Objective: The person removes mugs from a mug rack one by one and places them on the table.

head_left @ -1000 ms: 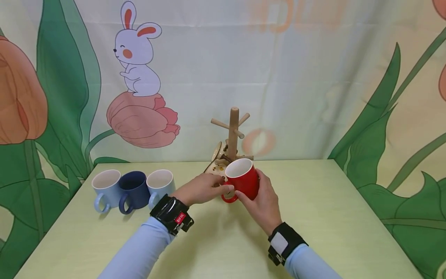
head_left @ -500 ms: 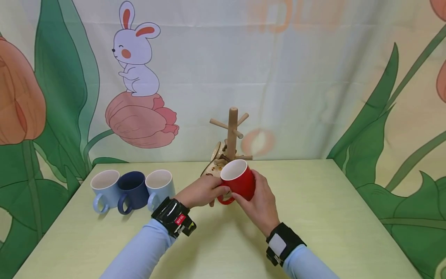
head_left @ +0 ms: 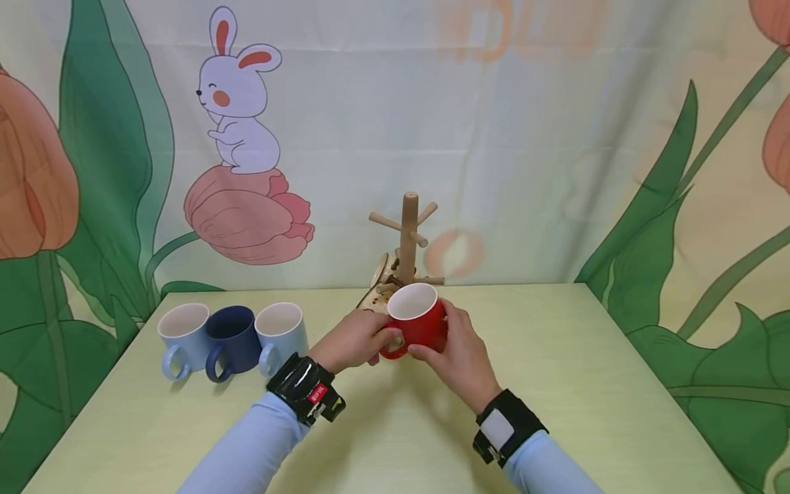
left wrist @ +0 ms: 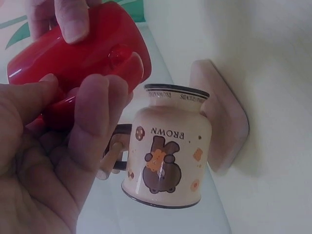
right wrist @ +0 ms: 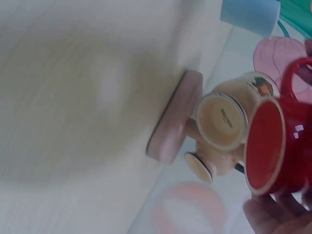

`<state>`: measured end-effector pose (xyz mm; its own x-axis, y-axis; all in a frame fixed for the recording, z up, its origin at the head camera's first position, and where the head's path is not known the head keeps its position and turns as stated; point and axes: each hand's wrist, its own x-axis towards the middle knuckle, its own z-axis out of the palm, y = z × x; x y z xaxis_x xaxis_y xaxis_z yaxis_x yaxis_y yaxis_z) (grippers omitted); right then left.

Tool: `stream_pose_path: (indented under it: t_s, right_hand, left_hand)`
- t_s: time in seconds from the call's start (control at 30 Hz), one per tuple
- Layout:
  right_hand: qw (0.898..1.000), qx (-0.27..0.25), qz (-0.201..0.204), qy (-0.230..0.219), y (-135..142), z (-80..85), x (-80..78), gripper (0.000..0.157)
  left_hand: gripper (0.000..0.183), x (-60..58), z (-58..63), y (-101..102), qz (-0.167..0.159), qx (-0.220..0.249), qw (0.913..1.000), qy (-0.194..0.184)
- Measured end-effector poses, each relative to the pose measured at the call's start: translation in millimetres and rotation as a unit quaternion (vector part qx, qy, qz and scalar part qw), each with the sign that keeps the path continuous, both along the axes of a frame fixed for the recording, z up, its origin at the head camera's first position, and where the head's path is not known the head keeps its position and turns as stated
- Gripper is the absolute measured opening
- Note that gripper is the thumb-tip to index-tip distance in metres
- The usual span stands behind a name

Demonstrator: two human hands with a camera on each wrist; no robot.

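Both my hands hold one red mug [head_left: 420, 333] with a white inside, raised before a wooden mug tree [head_left: 409, 237]. My left hand [head_left: 353, 339] pinches its handle, thumb and fingers closing on it in the left wrist view. With fingers and thumb, my right hand [head_left: 463, 357] grips the mug's body from the right. Behind the red mug, a cream mug [left wrist: 168, 146] printed with a brown bear hangs on a lower peg, bottom tilted away from the tree's base [left wrist: 222, 119]. A second cream mug [right wrist: 214, 158] hangs beside it in the right wrist view.
To the left stand a light blue mug [head_left: 183, 339], a navy mug [head_left: 234, 343] and another light blue mug [head_left: 282, 336], side by side on the pale table [head_left: 555, 384]. Bare upper pegs [head_left: 385, 220] stick out from the post. A printed curtain [head_left: 524, 151] hangs behind.
The red mug has shifted slightly left and turned a little more upright, with both hands still holding it. The other mugs and the mug tree stay where they were.
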<state>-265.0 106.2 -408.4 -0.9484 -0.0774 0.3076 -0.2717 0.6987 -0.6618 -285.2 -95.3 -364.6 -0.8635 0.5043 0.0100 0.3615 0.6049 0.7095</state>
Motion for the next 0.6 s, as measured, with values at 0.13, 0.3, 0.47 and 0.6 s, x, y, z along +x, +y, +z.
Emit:
stream_pose_path:
  t_s: [0.13,0.3,0.47,0.6]
  right_hand:
    - [1.0,0.014,0.018,-0.017,4.9,4.0,-0.3,0.087]
    - [0.997,0.043,0.027,-0.054,13.5,12.8,2.4,0.082]
    - [0.989,0.099,0.023,-0.11,26.3,17.9,2.8,0.079]
    - [0.978,0.152,0.024,-0.145,35.6,15.7,4.3,0.075]
  left_hand:
    - [0.02,1.7,-1.0,-0.4,0.014,-0.014,0.9996,0.019]
    - [0.019,4.5,-3.5,-3.1,0.023,-0.023,0.9989,0.033]
    - [0.019,10.7,-2.5,-9.0,0.029,-0.013,0.9991,0.029]
    - [0.015,16.6,-2.0,-14.6,0.031,-0.009,0.9992,0.024]
